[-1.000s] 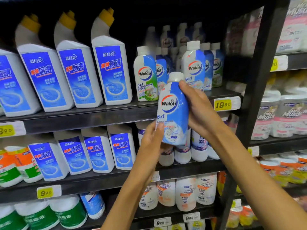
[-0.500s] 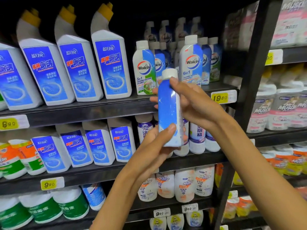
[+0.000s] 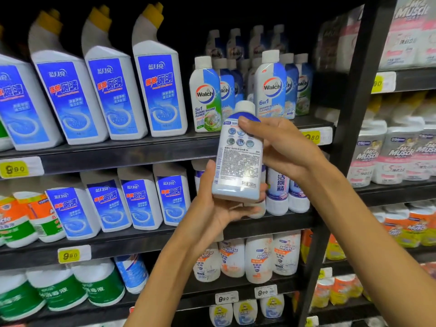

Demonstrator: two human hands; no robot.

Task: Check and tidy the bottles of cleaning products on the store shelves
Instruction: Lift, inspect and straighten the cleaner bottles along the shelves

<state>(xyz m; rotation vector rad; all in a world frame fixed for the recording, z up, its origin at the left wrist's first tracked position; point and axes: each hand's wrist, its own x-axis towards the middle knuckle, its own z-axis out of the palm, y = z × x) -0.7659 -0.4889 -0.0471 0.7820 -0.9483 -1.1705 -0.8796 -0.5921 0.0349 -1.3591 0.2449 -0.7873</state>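
Step in hand: checking. The small white-capped blue plastic bottle (image 3: pixel 238 159) is held off the shelf with its back label of fine print facing the person.
Left hand (image 3: pixel 218 208): cupped under the bottle's base, thumb curled up its left side, fingers wrapped beneath.
Right hand (image 3: pixel 283 147): clamped on the bottle's upper right side, thumb pressed across the label near the shoulder.
Where the bottle is: between both hands, upright with a slight tilt, in front of the black metal shelf (image 3: pixel 141 152).
Next move, as I judge it: once the label is read, turn the front outward and set the bottle back among the row of white-and-blue Walch bottles (image 3: pixel 271 86) just above the right hand, where a gap seems to sit.
Hard to make out: the label print is too fine to read; the right fingers are hidden behind the bottle; the yellow price tag (image 3: pixel 312 137) beside that hand is partly covered.
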